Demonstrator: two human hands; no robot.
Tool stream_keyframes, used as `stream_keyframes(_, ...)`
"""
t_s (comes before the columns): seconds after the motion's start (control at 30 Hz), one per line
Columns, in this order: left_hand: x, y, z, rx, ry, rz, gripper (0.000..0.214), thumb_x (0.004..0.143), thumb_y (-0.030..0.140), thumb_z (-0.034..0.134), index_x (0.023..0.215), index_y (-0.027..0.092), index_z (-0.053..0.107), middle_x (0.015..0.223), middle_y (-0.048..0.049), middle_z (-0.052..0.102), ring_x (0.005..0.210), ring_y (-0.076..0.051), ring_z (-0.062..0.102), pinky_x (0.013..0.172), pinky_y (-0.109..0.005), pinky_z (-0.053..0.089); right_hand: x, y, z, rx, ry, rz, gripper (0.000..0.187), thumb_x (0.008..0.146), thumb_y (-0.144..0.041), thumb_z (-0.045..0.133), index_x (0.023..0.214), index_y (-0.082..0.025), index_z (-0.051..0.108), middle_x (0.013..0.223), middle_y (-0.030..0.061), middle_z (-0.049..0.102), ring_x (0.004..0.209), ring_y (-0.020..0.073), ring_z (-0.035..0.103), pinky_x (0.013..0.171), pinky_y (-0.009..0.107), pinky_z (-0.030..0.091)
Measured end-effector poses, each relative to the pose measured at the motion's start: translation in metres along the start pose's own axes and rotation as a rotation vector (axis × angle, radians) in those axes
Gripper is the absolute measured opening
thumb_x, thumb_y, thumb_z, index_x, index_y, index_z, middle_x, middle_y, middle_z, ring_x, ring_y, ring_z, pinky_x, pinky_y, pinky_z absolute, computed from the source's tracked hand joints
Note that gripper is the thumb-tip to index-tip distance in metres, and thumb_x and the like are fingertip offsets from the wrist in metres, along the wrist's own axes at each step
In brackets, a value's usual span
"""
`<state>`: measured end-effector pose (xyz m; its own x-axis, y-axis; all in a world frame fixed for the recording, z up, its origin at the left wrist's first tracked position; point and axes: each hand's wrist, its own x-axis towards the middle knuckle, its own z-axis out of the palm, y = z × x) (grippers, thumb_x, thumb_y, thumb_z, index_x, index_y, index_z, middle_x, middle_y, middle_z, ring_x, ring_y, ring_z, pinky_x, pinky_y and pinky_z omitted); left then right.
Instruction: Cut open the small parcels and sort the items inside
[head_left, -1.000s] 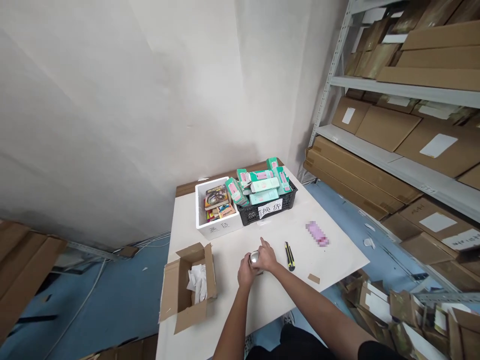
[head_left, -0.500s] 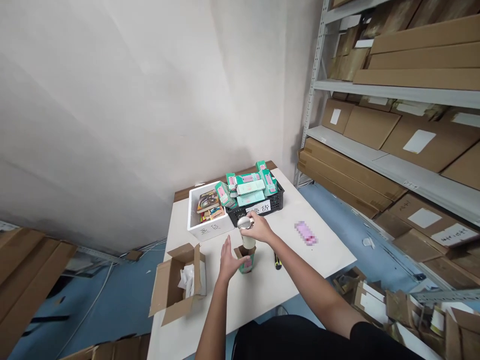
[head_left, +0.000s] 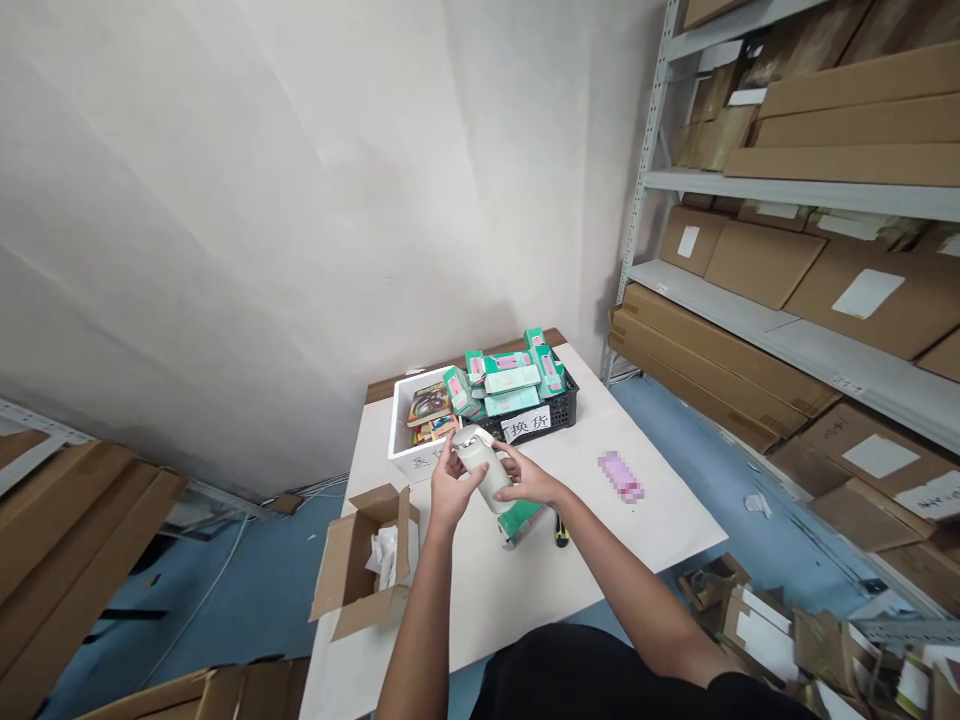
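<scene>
A cream-coloured cup with a rounded silvery lid [head_left: 486, 470] is held tilted above the table, lid end up and to the left. My left hand [head_left: 450, 492] wraps round its left side, with the thumb across the front. On the other side my right hand [head_left: 529, 478] grips it near the lower end and the back. Just below the cup lies a green carton [head_left: 520, 518], partly hidden by the cup and my right hand. A black and yellow box cutter [head_left: 561, 530] lies to the right of the carton, near my right wrist.
An open cardboard box [head_left: 351, 560] with white wrapping stands at the left of the table [head_left: 480, 610]. Behind are a white foam box [head_left: 402, 425] with books and a black crate [head_left: 562, 410] heaped with green cartons. A blurred pink item [head_left: 621, 477] lies right. Shelves [head_left: 750, 190] hold cardboard boxes.
The cup has come up and away from the green carton, which has gone from upright to lying. My left hand has moved from the carton onto the cup, which is now tilted.
</scene>
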<state>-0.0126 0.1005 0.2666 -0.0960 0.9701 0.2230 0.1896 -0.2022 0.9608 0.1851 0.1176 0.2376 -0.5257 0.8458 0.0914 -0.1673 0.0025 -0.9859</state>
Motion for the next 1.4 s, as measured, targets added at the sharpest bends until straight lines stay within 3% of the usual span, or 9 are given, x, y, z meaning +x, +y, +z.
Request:
stream_keyframes(0.17,0.020,0.016,0.021,-0.063,-0.077,-0.033,0.114,0.076,0.048,0.089,0.168,0.026,0.027,0.145,-0.0146,0.065,0.124,-0.027,0.068,0.100,-0.037,0.059,-0.009,0.000,0.008,-0.218,0.320,-0.047,0.131,0.062,-0.038,0.098,0.169,-0.035,0.024,0.119,0.0051,0.068,0.103,0.0246,0.068,0.096,0.043,0.056)
stream_keyframes(0.33,0.030,0.028,0.034,-0.279,-0.074,-0.193,0.112,0.069,0.047,0.095,0.162,0.024,0.038,0.128,-0.0133,0.073,0.114,-0.029,0.072,0.100,-0.044,0.058,-0.015,-0.001,0.005,-0.122,0.157,-0.077,0.129,0.072,-0.040,0.090,0.172,-0.034,0.009,0.124,0.0057,0.068,0.105,0.0240,0.068,0.096,0.043,0.056)
stream_keyframes(0.5,0.036,0.031,0.039,-0.313,-0.058,-0.150,0.120,0.062,0.039,0.100,0.162,0.027,0.035,0.145,-0.0129,0.064,0.133,-0.029,0.061,0.112,-0.042,0.050,-0.017,0.001,0.009,-0.216,0.370,-0.041,0.136,0.064,-0.033,0.095,0.172,-0.035,0.012,0.119,0.0043,0.069,0.098,0.0241,0.068,0.092,0.041,0.057)
stream_keyframes(0.67,0.038,0.027,0.036,-0.358,-0.113,-0.173,0.122,0.064,0.039,0.099,0.165,0.029,0.030,0.141,-0.0124,0.067,0.126,-0.027,0.066,0.108,-0.042,0.054,-0.015,0.003,0.015,-0.038,0.189,-0.058,0.133,0.073,-0.042,0.090,0.173,-0.033,0.003,0.126,0.0069,0.068,0.103,0.0241,0.069,0.089,0.039,0.059)
stream_keyframes(0.83,0.037,0.019,0.028,-0.361,-0.124,-0.154,0.131,0.063,0.038,0.099,0.169,0.029,0.022,0.137,-0.0109,0.070,0.123,-0.025,0.068,0.107,-0.039,0.054,-0.015,0.002,0.022,-0.280,0.409,-0.018,0.133,0.066,-0.034,0.094,0.172,-0.037,0.014,0.124,0.0047,0.068,0.099,0.0237,0.068,0.090,0.039,0.059)
stream_keyframes(0.97,0.037,0.013,0.023,-0.362,-0.177,-0.238,0.136,0.068,0.043,0.097,0.172,0.028,0.008,0.131,-0.0119,0.073,0.112,-0.025,0.073,0.104,-0.044,0.057,-0.015,0.001,0.025,-0.222,0.275,-0.055,0.121,0.074,-0.032,0.086,0.172,-0.035,0.014,0.127,0.0059,0.069,0.100,0.0230,0.069,0.090,0.039,0.059)
stream_keyframes(1.13,0.035,0.011,0.021,-0.318,-0.185,-0.219,0.138,0.065,0.038,0.099,0.172,0.028,0.013,0.138,-0.0125,0.070,0.122,-0.027,0.069,0.109,-0.043,0.054,-0.014,0.000,0.024,-0.347,0.473,-0.004,0.126,0.067,-0.028,0.091,0.170,-0.038,0.020,0.120,0.0036,0.069,0.101,0.0248,0.070,0.096,0.043,0.058)
stream_keyframes(1.27,0.034,0.006,0.023,-0.359,-0.191,-0.293,0.134,0.068,0.040,0.097,0.172,0.027,0.012,0.133,-0.0127,0.073,0.117,-0.028,0.071,0.105,-0.044,0.056,-0.016,0.006,0.022,-0.237,0.350,-0.048,0.125,0.072,-0.028,0.087,0.172,-0.037,0.012,0.122,0.0035,0.069,0.101,0.0233,0.071,0.093,0.041,0.059)
stream_keyframes(1.4,0.036,-0.009,0.026,-0.338,-0.181,-0.290,0.139,0.064,0.036,0.099,0.172,0.029,0.012,0.132,-0.0109,0.071,0.120,-0.026,0.069,0.106,-0.041,0.055,-0.017,0.022,0.014,-0.226,0.392,0.014,0.131,0.067,-0.033,0.092,0.172,-0.037,0.014,0.124,0.0055,0.069,0.101,0.0249,0.072,0.092,0.043,0.060)
